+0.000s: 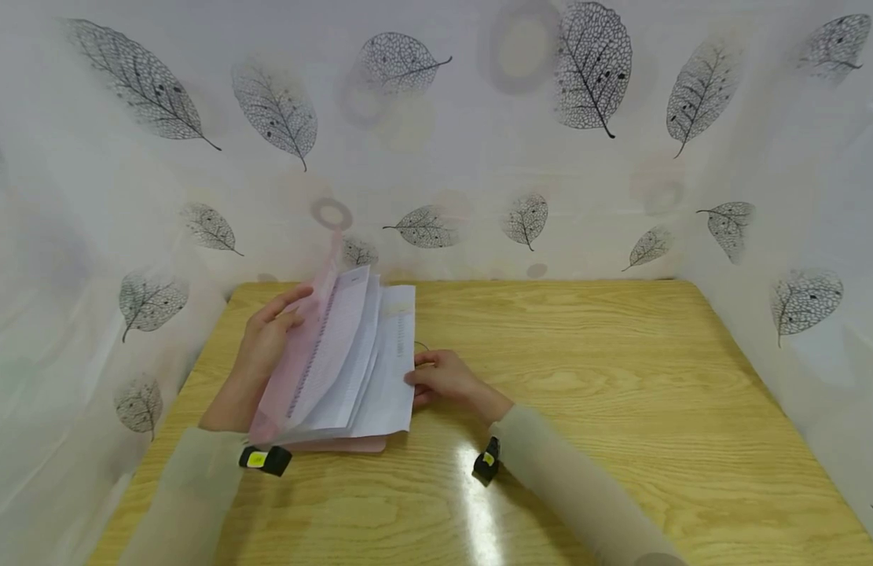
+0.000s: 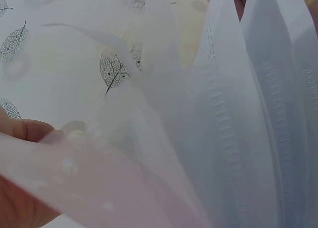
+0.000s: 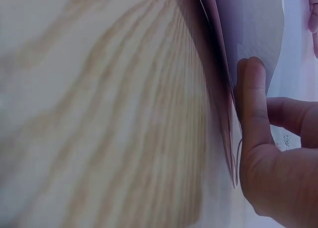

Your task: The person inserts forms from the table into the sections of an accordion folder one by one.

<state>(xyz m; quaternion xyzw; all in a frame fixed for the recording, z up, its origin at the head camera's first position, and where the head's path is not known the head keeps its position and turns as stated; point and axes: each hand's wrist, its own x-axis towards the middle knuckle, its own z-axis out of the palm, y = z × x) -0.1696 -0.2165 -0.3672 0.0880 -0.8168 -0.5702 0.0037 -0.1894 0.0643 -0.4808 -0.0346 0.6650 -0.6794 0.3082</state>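
Note:
A pink translucent folder (image 1: 309,346) stands partly opened on the left half of the table, with loose white sheets (image 1: 390,354) fanned inside it. My left hand (image 1: 262,338) grips the raised pink cover near its outer edge; the left wrist view shows fingers on both sides of the pink plastic (image 2: 114,188). At the right edge of the sheets, my right hand (image 1: 446,379) pinches the paper between thumb and fingers. In the right wrist view, the fingers (image 3: 256,99) lie against a white sheet, and a thin elastic loop (image 3: 239,158) hangs beside the folder's edge.
The wooden table (image 1: 606,377) extends to the right of the folder. A white curtain with dark leaf prints (image 1: 464,141) surrounds its back and sides. Each wrist wears a small black camera, one at the left cuff (image 1: 265,460), one at the right cuff (image 1: 487,461).

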